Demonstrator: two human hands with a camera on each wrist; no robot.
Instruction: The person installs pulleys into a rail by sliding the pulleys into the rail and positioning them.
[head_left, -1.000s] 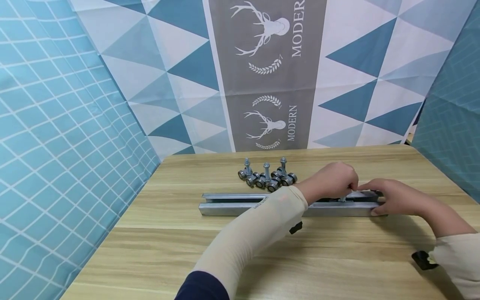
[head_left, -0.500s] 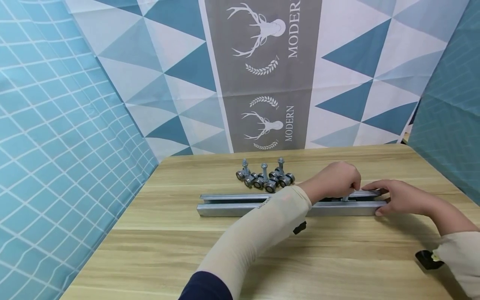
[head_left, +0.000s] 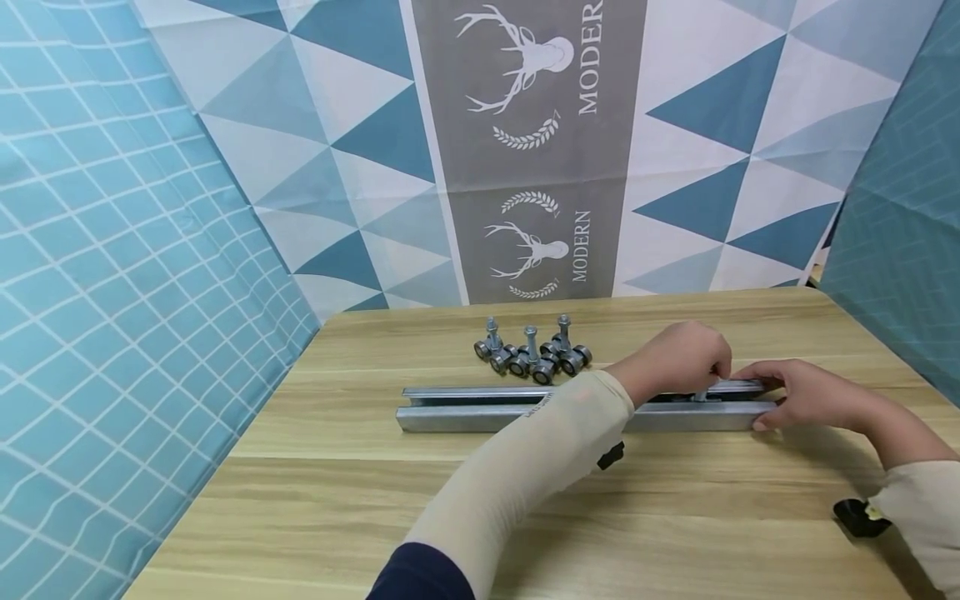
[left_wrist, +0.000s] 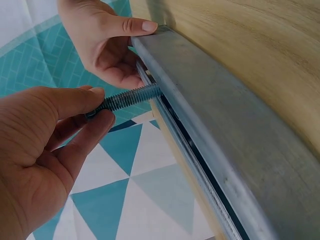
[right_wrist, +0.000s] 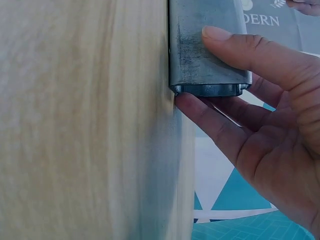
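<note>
A long metal channel rail point(head_left: 465, 419) lies across the table, its slot facing up. My left hand point(head_left: 678, 358) is over the slot near the right end, and its thumb and fingers pinch the top of a threaded bolt point(left_wrist: 132, 97) that stands up out of the slot. Whatever the bolt joins inside the rail is hidden. My right hand point(head_left: 810, 398) grips the rail's right end; in the right wrist view the thumb lies on the rail's side and a fingertip touches the edge of the end opening point(right_wrist: 210, 90).
Behind the rail stand several-wheeled roller trolleys point(head_left: 532, 358), three in a cluster, bolts pointing up. The wooden table point(head_left: 337, 500) reaches back to a patterned cloth point(head_left: 375, 167). A blue checked cloth point(head_left: 112, 292) hangs on the left.
My left hand has slid a little to the right along the rail with the bolt, closer to the right hand. The right hand keeps its hold on the end.
</note>
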